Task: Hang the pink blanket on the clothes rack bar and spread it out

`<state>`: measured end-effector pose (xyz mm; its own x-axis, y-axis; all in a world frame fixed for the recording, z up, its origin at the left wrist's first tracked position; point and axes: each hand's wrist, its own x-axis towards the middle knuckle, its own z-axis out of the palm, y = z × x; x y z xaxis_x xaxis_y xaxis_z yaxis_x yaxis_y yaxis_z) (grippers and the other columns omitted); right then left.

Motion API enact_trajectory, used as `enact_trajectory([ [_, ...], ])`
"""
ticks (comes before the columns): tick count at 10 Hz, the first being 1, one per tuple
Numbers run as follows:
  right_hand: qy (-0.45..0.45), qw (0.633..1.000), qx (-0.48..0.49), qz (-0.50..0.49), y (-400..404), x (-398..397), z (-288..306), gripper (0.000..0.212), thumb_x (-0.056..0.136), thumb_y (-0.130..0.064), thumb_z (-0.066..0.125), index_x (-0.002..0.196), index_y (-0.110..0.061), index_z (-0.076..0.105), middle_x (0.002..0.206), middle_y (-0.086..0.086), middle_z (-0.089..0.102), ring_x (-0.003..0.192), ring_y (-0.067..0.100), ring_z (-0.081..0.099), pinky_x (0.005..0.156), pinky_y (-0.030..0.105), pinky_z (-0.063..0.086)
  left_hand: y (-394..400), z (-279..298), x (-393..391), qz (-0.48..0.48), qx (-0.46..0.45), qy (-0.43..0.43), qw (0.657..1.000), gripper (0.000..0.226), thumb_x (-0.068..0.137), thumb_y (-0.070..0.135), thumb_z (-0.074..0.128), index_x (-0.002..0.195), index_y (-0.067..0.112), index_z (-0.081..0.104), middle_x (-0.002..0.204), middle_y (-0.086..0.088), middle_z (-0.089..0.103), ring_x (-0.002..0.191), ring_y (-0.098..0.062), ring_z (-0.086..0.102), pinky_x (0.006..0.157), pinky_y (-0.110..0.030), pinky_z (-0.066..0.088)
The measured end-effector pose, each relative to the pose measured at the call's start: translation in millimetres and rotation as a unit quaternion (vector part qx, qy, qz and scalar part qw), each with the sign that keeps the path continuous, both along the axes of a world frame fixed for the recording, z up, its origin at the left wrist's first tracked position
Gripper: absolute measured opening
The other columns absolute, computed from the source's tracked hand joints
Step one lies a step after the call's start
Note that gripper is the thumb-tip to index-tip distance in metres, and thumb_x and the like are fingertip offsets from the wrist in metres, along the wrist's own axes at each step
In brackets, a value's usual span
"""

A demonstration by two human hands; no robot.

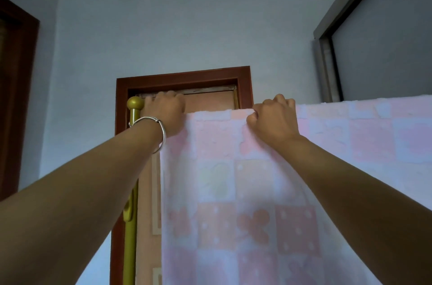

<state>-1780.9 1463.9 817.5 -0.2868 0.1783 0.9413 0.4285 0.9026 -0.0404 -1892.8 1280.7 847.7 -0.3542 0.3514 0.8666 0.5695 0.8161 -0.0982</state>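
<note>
The pink blanket (233, 191), a checked pattern with butterflies and dots, hangs over the clothes rack bar, which it hides. Its top fold runs from the middle of the view to the right edge. My left hand (167, 113), with a silver bangle on the wrist, is closed on the blanket's upper left corner, right beside the gold post (131, 191) with its ball knob (135, 103). My right hand (273, 119) pinches the top fold a little to the right. Both arms reach up.
A brown wooden door (210, 100) in a dark red frame (184, 75) stands behind the rack. A second dark frame (16, 98) is at the left and a grey metal frame (327, 62) at the upper right. The walls are pale blue.
</note>
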Motion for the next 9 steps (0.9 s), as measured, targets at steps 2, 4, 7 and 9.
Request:
enact_trajectory([
  [2, -0.015, 0.994, 0.089, -0.055, -6, 0, -14, 0.027, 0.080, 0.003, 0.045, 0.097, 0.000, 0.066, 0.103, 0.015, 0.059, 0.101, 0.032, 0.044, 0.082, 0.038, 0.033, 1, -11, 1, -0.011, -0.037, 0.013, 0.999, 0.027, 0.080, -0.001, 0.048, 0.105, 0.009, 0.055, 0.115, -0.015, 0.058, 0.105, -0.036, 0.053, 0.089, -0.042, 0.043],
  [4, -0.042, 0.990, 0.121, -0.067, -10, 4, -5, 0.031, 0.082, 0.013, 0.042, 0.106, 0.001, 0.058, 0.106, 0.021, 0.059, 0.098, 0.036, 0.051, 0.075, 0.039, 0.040, 1, -19, 5, 0.003, -0.039, 0.025, 0.999, 0.030, 0.081, -0.004, 0.048, 0.108, 0.007, 0.054, 0.114, -0.017, 0.061, 0.103, -0.038, 0.057, 0.085, -0.040, 0.047],
  [7, -0.071, 0.989, 0.090, -0.092, -9, 5, -32, 0.050, 0.085, -0.007, 0.052, 0.133, -0.012, 0.040, 0.139, 0.018, 0.040, 0.120, 0.036, 0.040, 0.092, 0.045, 0.042, 5, -44, 7, -0.015, -0.005, 0.051, 0.999, 0.042, 0.081, 0.010, 0.056, 0.121, 0.009, 0.042, 0.130, -0.016, 0.043, 0.118, -0.035, 0.040, 0.093, -0.048, 0.038],
  [9, -0.156, 0.982, 0.070, -0.086, -2, 8, -64, 0.063, 0.091, -0.018, 0.047, 0.146, -0.024, 0.019, 0.160, 0.006, 0.002, 0.145, 0.032, 0.009, 0.114, 0.048, 0.022, 19, -57, 14, -0.038, -0.048, -0.006, 0.998, 0.071, 0.083, 0.008, 0.053, 0.144, 0.012, 0.016, 0.157, -0.011, 0.009, 0.145, -0.030, 0.008, 0.110, -0.053, 0.026],
])
